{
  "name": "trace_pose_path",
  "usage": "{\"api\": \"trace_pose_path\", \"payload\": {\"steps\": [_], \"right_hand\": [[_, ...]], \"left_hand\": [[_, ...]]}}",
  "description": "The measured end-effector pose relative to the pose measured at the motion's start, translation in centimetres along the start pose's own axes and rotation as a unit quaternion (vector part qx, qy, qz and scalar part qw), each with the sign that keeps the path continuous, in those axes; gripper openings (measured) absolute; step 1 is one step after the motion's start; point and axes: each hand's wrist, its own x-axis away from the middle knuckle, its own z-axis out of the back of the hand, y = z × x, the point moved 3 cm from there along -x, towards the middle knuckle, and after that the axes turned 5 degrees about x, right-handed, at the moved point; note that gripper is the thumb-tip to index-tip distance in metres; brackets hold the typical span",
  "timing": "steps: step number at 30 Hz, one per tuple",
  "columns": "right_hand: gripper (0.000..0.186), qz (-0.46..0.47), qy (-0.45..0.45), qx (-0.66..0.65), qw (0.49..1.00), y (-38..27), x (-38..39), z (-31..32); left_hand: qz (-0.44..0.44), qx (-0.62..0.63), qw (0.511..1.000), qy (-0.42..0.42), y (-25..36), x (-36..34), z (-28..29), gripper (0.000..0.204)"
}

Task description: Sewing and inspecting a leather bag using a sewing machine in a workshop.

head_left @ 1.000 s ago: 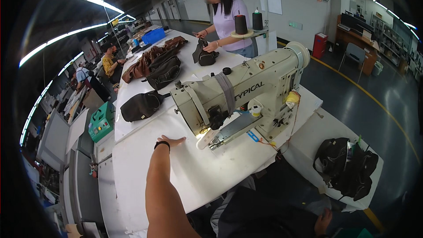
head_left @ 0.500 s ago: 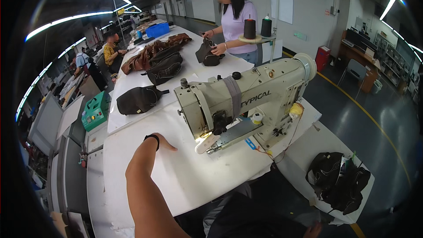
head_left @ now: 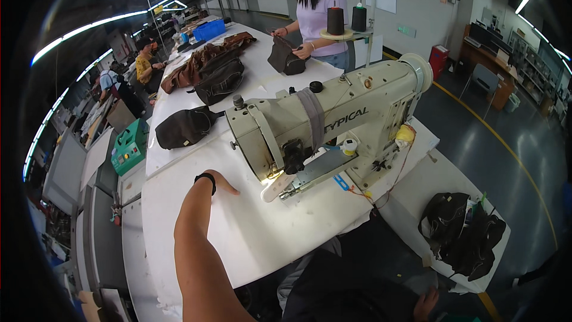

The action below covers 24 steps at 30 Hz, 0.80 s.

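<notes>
Head view: the left grip point(head_left: 223, 183) looks spread and empty, resting on the white desk point(head_left: 262, 232). Just to its right stands the machine point(head_left: 351, 110), its needle end toward that grip, its long axis slanting away to the upper right. The left grip is nearer the needle end than the right grip point(head_left: 425, 305), which is low at the picture's edge, too hidden to tell whether it is closed. Ahead of the left grip lies a dark bag point(head_left: 186, 128), then a bag pile point(head_left: 220, 80). A blue bin point(head_left: 208, 30) sits farther off, its contents unclear. Right of the machine, a side table point(head_left: 405, 203) carries dark bags point(head_left: 444, 220).
</notes>
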Motion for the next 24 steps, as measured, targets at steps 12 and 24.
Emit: {"api": "trace_pose_path", "payload": {"steps": [12, 24], "right_hand": [[0.048, -0.018, -0.012, -0.019, 1.0, 0.4, 1.5, 0.7], [0.046, 0.003, -0.009, -0.011, 1.0, -1.6, -0.2, 0.8]], "left_hand": [[-0.025, -0.023, 0.999, 0.037, -0.7, -1.6, 0.0, 0.114], [0.018, 0.042, 0.998, 0.035, -0.8, 0.8, -0.5, 0.119]]}}
